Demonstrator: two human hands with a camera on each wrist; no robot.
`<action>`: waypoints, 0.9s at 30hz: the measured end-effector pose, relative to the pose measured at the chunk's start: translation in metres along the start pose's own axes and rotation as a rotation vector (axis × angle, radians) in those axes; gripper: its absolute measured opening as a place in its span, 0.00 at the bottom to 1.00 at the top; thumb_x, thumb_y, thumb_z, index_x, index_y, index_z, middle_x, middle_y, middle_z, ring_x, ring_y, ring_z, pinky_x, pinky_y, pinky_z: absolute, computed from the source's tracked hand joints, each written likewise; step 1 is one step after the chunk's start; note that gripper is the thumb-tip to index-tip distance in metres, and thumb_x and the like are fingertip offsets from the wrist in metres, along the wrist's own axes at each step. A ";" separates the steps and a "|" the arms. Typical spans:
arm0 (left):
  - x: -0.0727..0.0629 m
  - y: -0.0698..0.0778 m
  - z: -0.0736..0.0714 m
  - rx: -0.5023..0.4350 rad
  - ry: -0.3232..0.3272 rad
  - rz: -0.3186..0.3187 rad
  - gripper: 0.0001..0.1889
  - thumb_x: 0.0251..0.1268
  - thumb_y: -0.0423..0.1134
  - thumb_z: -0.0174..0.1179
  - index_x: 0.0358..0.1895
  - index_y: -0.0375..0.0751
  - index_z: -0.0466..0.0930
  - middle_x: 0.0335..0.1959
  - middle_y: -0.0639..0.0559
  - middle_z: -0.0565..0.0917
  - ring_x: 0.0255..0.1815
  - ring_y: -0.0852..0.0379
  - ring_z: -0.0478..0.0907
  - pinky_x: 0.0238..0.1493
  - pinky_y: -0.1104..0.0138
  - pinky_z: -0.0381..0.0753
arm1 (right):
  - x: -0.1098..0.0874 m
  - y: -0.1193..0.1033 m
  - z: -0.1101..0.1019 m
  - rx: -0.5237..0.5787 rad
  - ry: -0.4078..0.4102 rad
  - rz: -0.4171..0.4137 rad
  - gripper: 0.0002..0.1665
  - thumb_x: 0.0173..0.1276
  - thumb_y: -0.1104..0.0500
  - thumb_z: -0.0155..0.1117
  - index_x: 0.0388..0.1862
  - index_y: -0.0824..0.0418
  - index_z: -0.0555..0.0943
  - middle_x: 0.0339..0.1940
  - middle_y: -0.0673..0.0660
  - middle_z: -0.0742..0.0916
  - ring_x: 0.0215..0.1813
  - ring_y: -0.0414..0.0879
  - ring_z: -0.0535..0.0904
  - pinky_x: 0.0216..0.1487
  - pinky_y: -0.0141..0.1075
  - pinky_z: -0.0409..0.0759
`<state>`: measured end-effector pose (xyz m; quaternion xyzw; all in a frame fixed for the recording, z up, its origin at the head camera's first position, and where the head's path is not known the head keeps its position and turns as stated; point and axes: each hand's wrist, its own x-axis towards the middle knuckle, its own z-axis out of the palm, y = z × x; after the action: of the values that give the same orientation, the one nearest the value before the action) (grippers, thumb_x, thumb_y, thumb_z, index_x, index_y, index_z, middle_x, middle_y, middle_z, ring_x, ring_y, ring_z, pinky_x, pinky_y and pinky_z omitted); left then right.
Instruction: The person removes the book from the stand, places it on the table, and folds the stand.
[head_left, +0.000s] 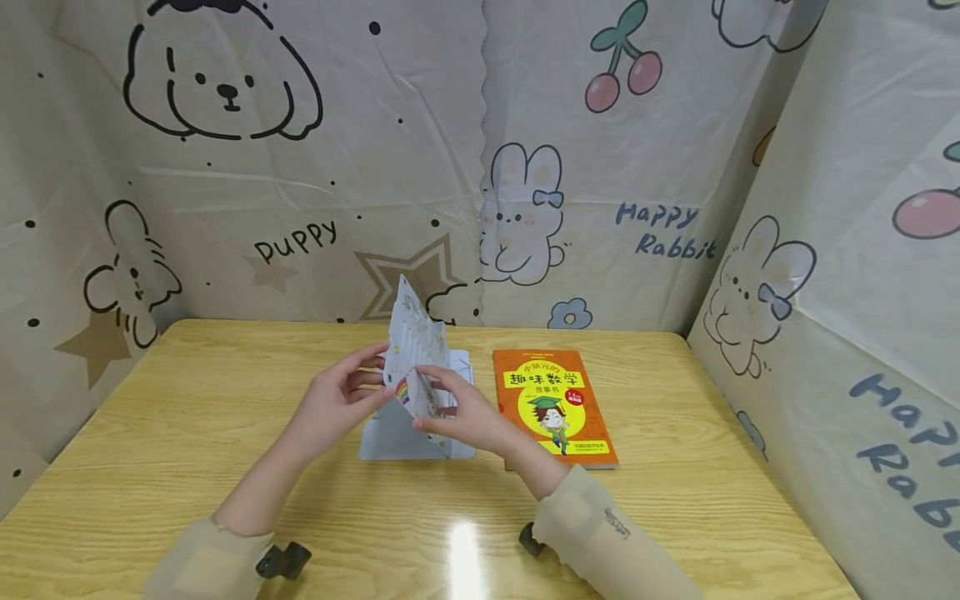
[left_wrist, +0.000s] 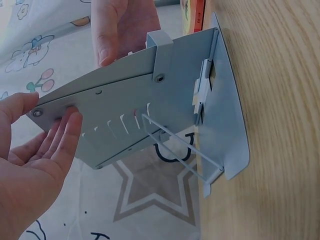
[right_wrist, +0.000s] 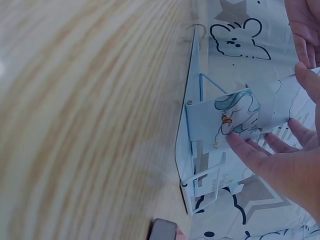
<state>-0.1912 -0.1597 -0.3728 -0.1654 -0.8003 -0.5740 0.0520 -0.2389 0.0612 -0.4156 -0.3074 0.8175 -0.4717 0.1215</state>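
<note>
A folding metal book stand (head_left: 411,346) stands on the table, its panel raised at a steep angle above a pale base plate (head_left: 390,450). Drawings and a rainbow decorate the panel's printed face (right_wrist: 240,112); the plain grey back (left_wrist: 115,107) has slots. A wire support (left_wrist: 175,142) runs between back and base. My left hand (head_left: 337,396) pinches the panel's outer edge, thumb on one side and fingers on the other. Across from it, my right hand (head_left: 468,412) holds the panel's right side with thumb and fingers, some of its fingertips partly hidden.
An orange book (head_left: 555,408) with a cartoon cover lies flat to the right of the stand. The wooden table (head_left: 187,417) ends at a printed cloth (head_left: 420,167) hung behind, with more cloth at both sides. Dark wrist devices (head_left: 283,561) sit at the sleeves.
</note>
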 end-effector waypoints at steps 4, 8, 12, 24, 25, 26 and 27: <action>0.002 0.001 0.002 0.016 -0.009 0.008 0.30 0.61 0.37 0.64 0.67 0.42 0.66 0.54 0.40 0.76 0.51 0.47 0.78 0.47 0.70 0.81 | -0.001 0.000 -0.002 0.025 -0.003 0.016 0.45 0.61 0.51 0.68 0.74 0.45 0.57 0.74 0.48 0.62 0.70 0.51 0.64 0.58 0.39 0.77; 0.004 0.003 0.004 0.026 -0.015 0.019 0.30 0.61 0.37 0.64 0.67 0.42 0.66 0.54 0.42 0.76 0.50 0.48 0.78 0.47 0.71 0.81 | -0.001 -0.002 -0.005 0.052 -0.001 0.008 0.47 0.60 0.53 0.69 0.74 0.46 0.55 0.73 0.49 0.62 0.70 0.51 0.64 0.58 0.44 0.77; 0.006 0.006 0.008 0.023 -0.016 0.030 0.30 0.61 0.38 0.64 0.67 0.42 0.66 0.53 0.44 0.76 0.50 0.50 0.78 0.47 0.72 0.81 | -0.003 -0.003 -0.007 0.053 0.005 -0.012 0.48 0.60 0.54 0.69 0.74 0.47 0.55 0.73 0.50 0.62 0.69 0.51 0.65 0.60 0.48 0.75; 0.011 0.011 0.018 -0.023 -0.034 0.056 0.29 0.60 0.34 0.64 0.65 0.41 0.68 0.52 0.42 0.77 0.50 0.48 0.79 0.49 0.70 0.81 | -0.006 -0.018 -0.018 0.108 -0.005 -0.049 0.48 0.61 0.61 0.68 0.75 0.51 0.53 0.75 0.56 0.60 0.71 0.56 0.62 0.61 0.52 0.73; 0.011 0.012 0.018 -0.027 -0.036 0.059 0.29 0.60 0.34 0.64 0.65 0.41 0.68 0.52 0.42 0.77 0.50 0.48 0.79 0.48 0.70 0.81 | -0.005 -0.017 -0.019 0.114 -0.007 -0.058 0.48 0.61 0.62 0.68 0.75 0.52 0.53 0.74 0.57 0.59 0.71 0.57 0.62 0.61 0.52 0.73; 0.011 0.013 0.019 -0.026 -0.036 0.063 0.28 0.60 0.33 0.64 0.65 0.41 0.68 0.52 0.42 0.77 0.50 0.49 0.79 0.48 0.69 0.81 | -0.004 -0.014 -0.019 0.116 -0.006 -0.063 0.48 0.61 0.62 0.68 0.75 0.50 0.53 0.74 0.56 0.60 0.71 0.56 0.63 0.61 0.51 0.73; 0.012 0.013 0.020 -0.027 -0.037 0.066 0.28 0.60 0.33 0.64 0.65 0.41 0.68 0.52 0.43 0.77 0.50 0.49 0.79 0.49 0.70 0.81 | -0.003 -0.010 -0.019 0.116 -0.001 -0.069 0.48 0.61 0.61 0.68 0.75 0.48 0.53 0.74 0.55 0.60 0.70 0.55 0.63 0.61 0.49 0.74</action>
<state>-0.1958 -0.1350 -0.3644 -0.2028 -0.7876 -0.5794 0.0539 -0.2421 0.0722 -0.3970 -0.3281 0.7776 -0.5220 0.1233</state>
